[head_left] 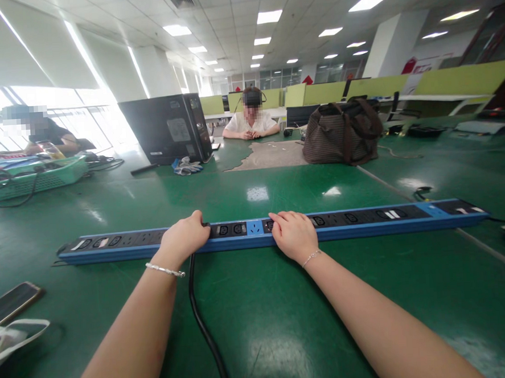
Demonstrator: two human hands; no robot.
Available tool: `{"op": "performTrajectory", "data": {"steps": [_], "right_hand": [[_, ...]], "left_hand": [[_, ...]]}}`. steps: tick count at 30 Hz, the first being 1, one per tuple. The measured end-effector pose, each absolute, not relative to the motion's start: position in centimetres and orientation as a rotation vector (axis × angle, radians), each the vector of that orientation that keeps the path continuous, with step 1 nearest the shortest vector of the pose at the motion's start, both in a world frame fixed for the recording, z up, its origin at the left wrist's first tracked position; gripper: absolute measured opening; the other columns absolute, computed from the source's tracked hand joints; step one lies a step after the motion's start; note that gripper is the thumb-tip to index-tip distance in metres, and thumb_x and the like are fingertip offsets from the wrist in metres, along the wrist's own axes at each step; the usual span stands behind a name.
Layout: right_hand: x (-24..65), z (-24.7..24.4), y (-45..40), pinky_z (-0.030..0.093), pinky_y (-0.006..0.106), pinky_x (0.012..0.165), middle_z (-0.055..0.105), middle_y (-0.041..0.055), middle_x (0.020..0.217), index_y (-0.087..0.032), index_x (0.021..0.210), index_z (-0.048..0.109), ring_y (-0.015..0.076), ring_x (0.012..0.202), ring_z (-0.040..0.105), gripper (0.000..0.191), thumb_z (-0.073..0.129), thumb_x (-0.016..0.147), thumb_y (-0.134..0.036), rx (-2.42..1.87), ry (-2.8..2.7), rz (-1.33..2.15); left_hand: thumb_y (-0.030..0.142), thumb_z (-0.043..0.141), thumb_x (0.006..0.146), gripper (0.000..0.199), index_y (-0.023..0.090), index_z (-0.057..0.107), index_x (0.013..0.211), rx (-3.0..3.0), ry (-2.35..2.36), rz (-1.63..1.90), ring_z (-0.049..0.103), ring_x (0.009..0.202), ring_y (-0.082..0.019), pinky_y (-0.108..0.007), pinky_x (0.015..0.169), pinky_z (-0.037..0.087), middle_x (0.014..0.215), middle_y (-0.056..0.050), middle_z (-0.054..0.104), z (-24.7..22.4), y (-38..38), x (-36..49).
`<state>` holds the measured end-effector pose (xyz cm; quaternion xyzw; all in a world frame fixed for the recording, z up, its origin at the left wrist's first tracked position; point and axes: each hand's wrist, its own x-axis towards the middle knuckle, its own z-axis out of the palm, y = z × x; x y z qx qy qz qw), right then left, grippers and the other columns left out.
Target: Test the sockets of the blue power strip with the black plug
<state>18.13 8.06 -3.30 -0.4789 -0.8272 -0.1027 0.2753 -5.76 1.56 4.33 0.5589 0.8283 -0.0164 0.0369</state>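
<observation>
A long blue and black power strip point(255, 227) lies across the green table in front of me, with rows of sockets along its top. My left hand point(185, 234) is closed over the strip left of its middle, around a mostly hidden plug; only a black edge shows by the fingers. From under that hand a black power cable point(200, 317) runs down toward me. Right of the blue middle socket, my right hand point(295, 233) grips the strip, fingers over the top. The socket under my left hand is hidden, so I cannot tell how far in the plug sits.
A phone point(13, 303) and a white-strapped item point(13, 340) lie at left. Farther back are a green basket point(59, 173), a black computer case point(165, 128), gloves point(186, 166) and a brown bag point(338, 132). One person point(250, 120) sits opposite, another point(54, 132) at far left.
</observation>
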Motion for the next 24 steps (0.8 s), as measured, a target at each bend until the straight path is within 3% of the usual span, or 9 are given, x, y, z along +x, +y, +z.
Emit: {"op": "performTrajectory", "data": {"steps": [24], "right_hand": [[18.1, -3.2, 8.0, 0.029, 0.032, 0.088, 0.064, 0.0049, 0.106, -0.023, 0.113, 0.063, 0.0176, 0.098, 0.052, 0.039, 0.034, 0.086, -0.027, -1.316, -2.24, -0.277]], "left_hand": [[0.039, 0.033, 0.079, 0.03, 0.019, 0.047, 0.097, 1.741, 2.527, -0.077, 0.063, 0.085, -0.032, -0.039, 0.066, 0.044, 0.092, -0.016, 0.066, 4.2, 1.4, -5.1]]}}
